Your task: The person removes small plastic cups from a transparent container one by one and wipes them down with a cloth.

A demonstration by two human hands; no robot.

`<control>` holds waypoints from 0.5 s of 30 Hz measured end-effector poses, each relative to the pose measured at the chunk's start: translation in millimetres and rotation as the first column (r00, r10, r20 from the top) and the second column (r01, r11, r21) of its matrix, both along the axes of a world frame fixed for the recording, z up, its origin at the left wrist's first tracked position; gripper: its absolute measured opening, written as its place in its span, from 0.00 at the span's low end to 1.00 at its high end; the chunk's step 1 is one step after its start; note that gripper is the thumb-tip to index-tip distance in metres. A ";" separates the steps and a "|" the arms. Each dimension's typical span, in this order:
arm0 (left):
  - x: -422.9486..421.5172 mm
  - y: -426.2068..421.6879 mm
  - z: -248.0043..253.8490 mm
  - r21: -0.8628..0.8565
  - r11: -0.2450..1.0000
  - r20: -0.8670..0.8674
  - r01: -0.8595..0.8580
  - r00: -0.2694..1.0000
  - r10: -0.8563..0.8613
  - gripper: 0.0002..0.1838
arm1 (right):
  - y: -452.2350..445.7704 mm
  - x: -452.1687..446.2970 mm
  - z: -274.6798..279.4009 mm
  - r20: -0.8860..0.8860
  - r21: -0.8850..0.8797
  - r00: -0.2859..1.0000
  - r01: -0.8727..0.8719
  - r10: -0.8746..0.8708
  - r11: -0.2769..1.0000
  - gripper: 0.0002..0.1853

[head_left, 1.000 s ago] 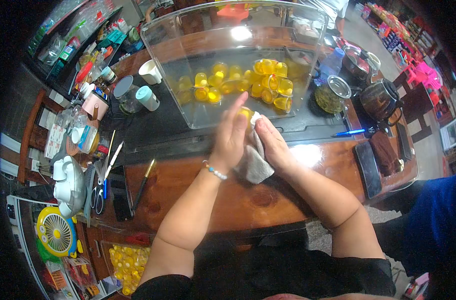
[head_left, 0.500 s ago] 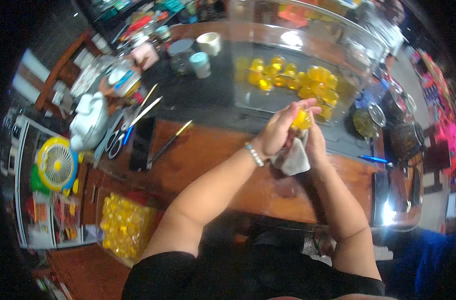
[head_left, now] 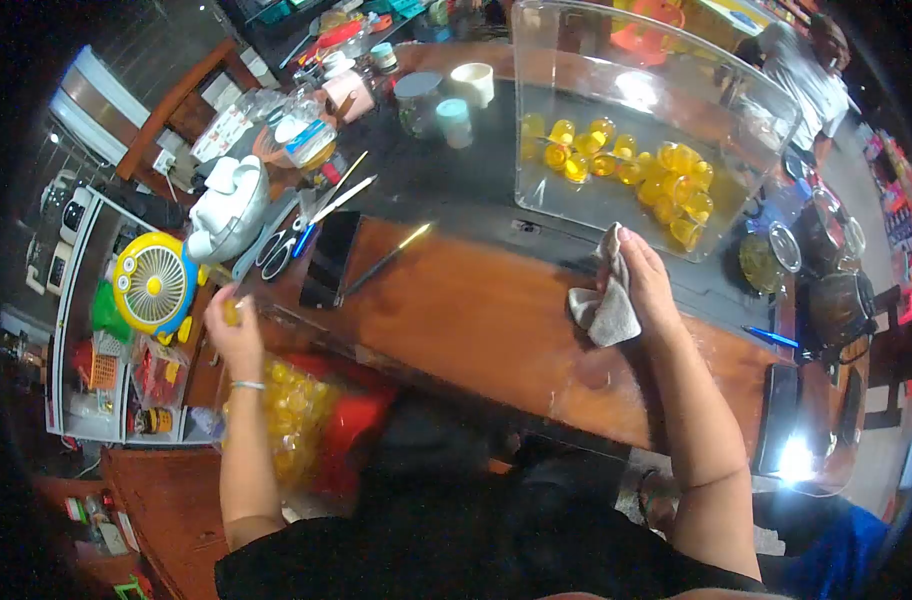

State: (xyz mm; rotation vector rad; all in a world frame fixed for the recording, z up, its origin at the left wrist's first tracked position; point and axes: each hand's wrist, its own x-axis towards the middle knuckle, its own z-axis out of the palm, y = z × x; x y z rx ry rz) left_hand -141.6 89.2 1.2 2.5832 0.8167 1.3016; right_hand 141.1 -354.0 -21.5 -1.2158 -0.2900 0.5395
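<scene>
My left hand (head_left: 238, 340) is out at the left, above a bag of yellow balls (head_left: 294, 410), its fingers closed around a small yellow ball (head_left: 232, 313). A crumpled grey cloth (head_left: 614, 312) hangs from my right hand (head_left: 652, 285), which grips it over the wooden table (head_left: 496, 330). Just beyond that hand stands a clear plastic bin (head_left: 536, 195) with several glossy yellow balls (head_left: 676, 180) inside.
A white-and-yellow fan (head_left: 154, 285) stands on the left shelf. Scissors (head_left: 274, 255), a dark phone (head_left: 331, 262) and a pen (head_left: 388, 258) lie on the table's left. Glass jars (head_left: 761, 255) and a blue pen (head_left: 773, 337) sit at right. A person (head_left: 801, 75) is in the background.
My hands have parted. The left has swung down and left with a yellow ball to above the bag; the right stays near the bin with the cloth. The camera view has shifted.
</scene>
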 end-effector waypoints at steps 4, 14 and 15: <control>-138.4 141.2 -85.5 0.001 0.741 -0.334 -0.672 0.698 0.634 0.18 | 0.2 -1.1 -2.6 0.009 -0.014 1.000 -0.019 0.019 1.000 0.12; -155.3 170.8 -141.7 0.089 0.584 -0.916 -0.807 0.164 0.366 0.33 | -1.4 0.2 -3.2 0.086 -0.105 0.996 0.008 0.001 0.994 0.13; -162.5 192.5 -144.5 0.089 0.634 -0.940 -0.768 0.146 0.309 0.32 | -0.9 -0.7 -2.2 0.064 -0.076 0.998 0.001 0.004 0.997 0.13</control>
